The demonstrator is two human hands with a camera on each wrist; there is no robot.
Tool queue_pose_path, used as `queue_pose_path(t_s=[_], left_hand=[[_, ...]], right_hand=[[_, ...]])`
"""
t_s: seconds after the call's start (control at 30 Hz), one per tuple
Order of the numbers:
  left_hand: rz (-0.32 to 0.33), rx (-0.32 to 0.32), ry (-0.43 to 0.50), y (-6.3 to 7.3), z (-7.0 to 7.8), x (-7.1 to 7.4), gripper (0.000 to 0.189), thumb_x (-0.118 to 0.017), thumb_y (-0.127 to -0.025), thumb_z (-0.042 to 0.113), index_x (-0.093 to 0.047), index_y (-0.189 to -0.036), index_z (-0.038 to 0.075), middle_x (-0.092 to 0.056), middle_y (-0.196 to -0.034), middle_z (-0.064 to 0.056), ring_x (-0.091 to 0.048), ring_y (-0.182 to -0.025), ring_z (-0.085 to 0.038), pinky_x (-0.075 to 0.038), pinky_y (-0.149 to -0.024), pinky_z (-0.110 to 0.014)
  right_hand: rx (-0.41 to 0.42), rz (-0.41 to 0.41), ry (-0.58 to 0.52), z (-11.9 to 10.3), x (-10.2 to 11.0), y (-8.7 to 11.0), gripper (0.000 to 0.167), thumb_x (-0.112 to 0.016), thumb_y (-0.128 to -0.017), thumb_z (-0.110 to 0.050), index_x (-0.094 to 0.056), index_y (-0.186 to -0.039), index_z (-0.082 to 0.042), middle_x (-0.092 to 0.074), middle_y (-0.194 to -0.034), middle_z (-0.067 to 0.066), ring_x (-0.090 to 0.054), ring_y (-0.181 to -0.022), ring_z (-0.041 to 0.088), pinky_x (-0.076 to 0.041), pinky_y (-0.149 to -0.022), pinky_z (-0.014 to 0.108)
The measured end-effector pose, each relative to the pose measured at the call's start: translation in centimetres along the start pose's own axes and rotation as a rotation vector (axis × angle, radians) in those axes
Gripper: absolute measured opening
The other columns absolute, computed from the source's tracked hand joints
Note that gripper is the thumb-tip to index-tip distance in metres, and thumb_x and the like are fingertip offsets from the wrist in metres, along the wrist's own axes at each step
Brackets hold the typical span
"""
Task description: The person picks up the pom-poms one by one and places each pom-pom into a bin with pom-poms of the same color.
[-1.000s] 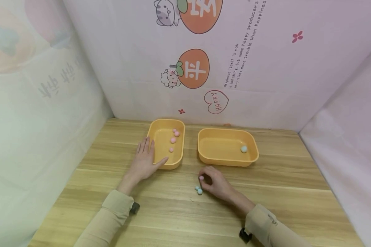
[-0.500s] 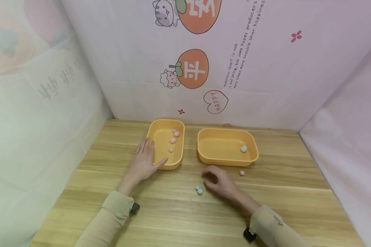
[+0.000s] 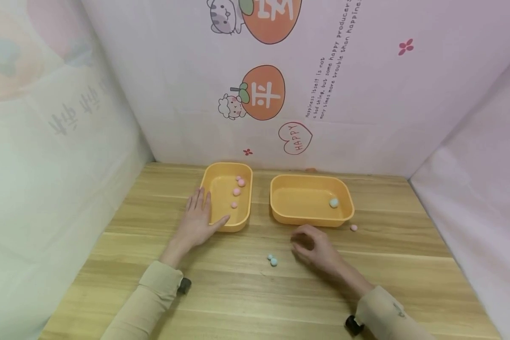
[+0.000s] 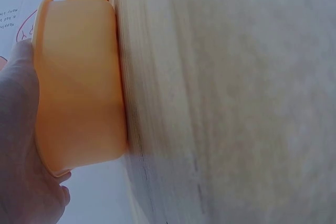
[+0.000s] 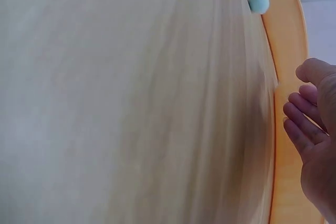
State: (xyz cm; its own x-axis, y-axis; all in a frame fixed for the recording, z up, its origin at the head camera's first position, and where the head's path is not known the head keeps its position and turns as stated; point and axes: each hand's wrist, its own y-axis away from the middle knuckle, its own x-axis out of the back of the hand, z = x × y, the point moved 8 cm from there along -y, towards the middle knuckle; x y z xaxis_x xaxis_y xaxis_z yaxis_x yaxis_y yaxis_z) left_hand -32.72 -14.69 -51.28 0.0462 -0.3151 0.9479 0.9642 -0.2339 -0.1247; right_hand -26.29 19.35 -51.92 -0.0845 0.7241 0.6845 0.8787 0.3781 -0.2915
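Loose pink ball (image 3: 354, 227) lies outside the right tray (image 3: 310, 220)

It sits on the table (image 3: 221, 293), just beside that tray's near right corner. The right hand's (image 3: 320, 250) grip is released: loosely curved fingers, nothing held, before the tray's near side. The left hand (image 3: 195, 224) lies spread over the left rim of the left tray (image 3: 238, 226), steadying it, I judge. Two pale blue balls (image 3: 274, 261) rest nearer the table's front edge.

For a clean pick-up, I would come down on the pink ball from above, thumb and forefinger either side; a sideways nudge could roll it toward the table's right edge.
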Motion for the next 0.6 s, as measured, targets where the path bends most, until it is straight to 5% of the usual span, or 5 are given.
queue_pose_path(t_s=[0.37,0.6], left_hand=[[-0.006,0.0,0.002,0.1,-0.1,-0.3,0.114,-0.045,-0.104,0.08,-0.023,-0.171,-0.009,-0.006,-0.183,-0.03,-0.01,-0.172,-0.049,-0.01,-0.142,-0.062],[0.007,-0.001,0.011,-0.1,-0.1,-0.3,0.113,-0.047,-0.104,0.078,-0.023,-0.17,-0.01,-0.008,-0.182,-0.032,-0.01,-0.171,-0.05,-0.01,-0.141,-0.063]], right_hand=[[-0.013,0.074,0.021,0.4,2.0,1.1,0.028,-0.084,-0.092,0.003,-0.076,-0.118,-0.003,-0.08,-0.114,0.006,-0.078,-0.109,0.028,-0.065,-0.099,0.048],[0.088,0.17,0.065,0.6,4.2,2.0,0.032,-0.087,-0.084,0.012,-0.076,-0.113,0.002,-0.08,-0.107,0.013,-0.076,-0.104,0.027,-0.067,-0.093,0.039]])
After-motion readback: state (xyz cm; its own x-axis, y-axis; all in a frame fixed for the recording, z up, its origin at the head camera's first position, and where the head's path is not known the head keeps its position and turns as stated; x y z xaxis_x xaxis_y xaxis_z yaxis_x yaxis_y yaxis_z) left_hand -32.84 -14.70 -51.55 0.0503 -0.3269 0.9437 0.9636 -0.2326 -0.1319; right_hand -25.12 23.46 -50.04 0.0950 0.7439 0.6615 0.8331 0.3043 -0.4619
